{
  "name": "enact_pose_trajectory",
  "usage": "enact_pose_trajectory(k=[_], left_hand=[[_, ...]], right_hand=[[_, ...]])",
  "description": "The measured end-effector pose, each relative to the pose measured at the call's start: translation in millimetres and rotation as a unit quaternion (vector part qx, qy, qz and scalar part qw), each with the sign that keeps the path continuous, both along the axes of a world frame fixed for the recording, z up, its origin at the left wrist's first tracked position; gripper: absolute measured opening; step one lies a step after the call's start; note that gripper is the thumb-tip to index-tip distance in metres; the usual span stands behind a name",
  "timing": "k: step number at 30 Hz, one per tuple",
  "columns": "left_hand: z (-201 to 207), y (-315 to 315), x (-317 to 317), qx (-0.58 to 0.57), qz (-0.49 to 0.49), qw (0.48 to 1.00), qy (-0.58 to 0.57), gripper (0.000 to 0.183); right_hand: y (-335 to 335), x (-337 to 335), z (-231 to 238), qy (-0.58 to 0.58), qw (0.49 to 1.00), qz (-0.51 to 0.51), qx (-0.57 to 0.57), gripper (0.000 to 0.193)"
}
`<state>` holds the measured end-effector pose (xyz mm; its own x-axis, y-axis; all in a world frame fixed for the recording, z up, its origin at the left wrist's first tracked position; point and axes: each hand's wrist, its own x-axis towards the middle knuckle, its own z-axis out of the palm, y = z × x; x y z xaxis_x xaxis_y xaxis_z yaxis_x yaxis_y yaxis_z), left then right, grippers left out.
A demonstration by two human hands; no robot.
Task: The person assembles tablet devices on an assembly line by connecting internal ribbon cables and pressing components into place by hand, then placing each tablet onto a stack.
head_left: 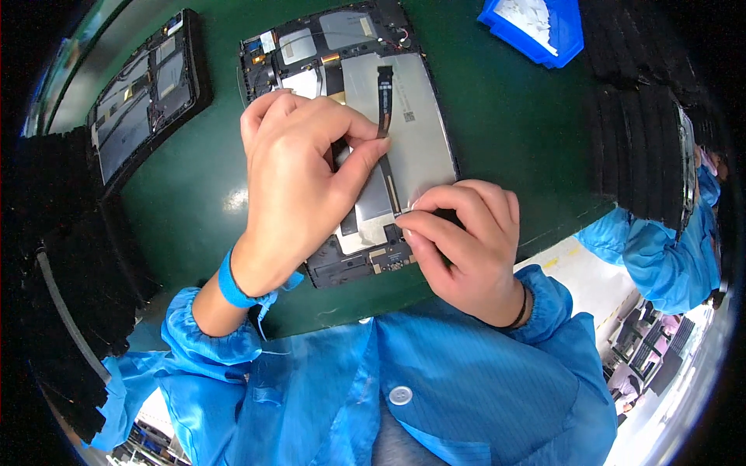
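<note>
A thin black flex cable (384, 105) runs lengthwise above an opened tablet (420, 140), over its silver-grey battery. My left hand (299, 167) pinches the cable near its middle between thumb and forefinger. At the cable's lower end, my right hand (470, 237) has thumb and forefinger pressed together on it, close to the tablet's lower circuit board (388, 258). The cable's upper end stands free of both hands. Part of the tablet's left side is hidden under my left hand.
Another opened tablet (144, 93) lies at the left on the green table (513, 132). A blue bin (536, 27) with small white pieces stands at the far right. Dark ribbed stacks (633, 147) rise at the right; a black mass (78, 233) borders the left. A blue wrist strap (231, 283) circles my left wrist.
</note>
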<state>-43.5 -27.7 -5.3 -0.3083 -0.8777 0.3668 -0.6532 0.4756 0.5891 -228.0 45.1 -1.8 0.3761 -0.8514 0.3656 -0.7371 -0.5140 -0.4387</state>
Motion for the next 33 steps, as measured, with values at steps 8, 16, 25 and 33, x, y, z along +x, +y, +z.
enact_pose_trajectory(k=[8,16,25,33], left_hand=[[-0.2,2.0,0.7,0.016,0.004,1.0,-0.012,0.018],[-1.3,1.4,0.2,-0.013,0.002,1.0,-0.022,0.017],[-2.9,0.1,-0.2,-0.024,0.001,0.999,-0.031,0.015],[-6.2,7.5,0.3,-0.015,0.007,1.0,-0.019,0.014]], right_hand=[[0.2,-0.3,0.6,0.008,1.0,0.0,-0.006,0.021],[0.8,1.8,4.9,0.01,1.0,-0.007,0.009,0.02],[-2.6,-0.3,0.7,0.035,0.999,0.016,-0.026,0.018],[6.9,1.4,5.6,0.119,0.99,0.049,-0.061,0.013]])
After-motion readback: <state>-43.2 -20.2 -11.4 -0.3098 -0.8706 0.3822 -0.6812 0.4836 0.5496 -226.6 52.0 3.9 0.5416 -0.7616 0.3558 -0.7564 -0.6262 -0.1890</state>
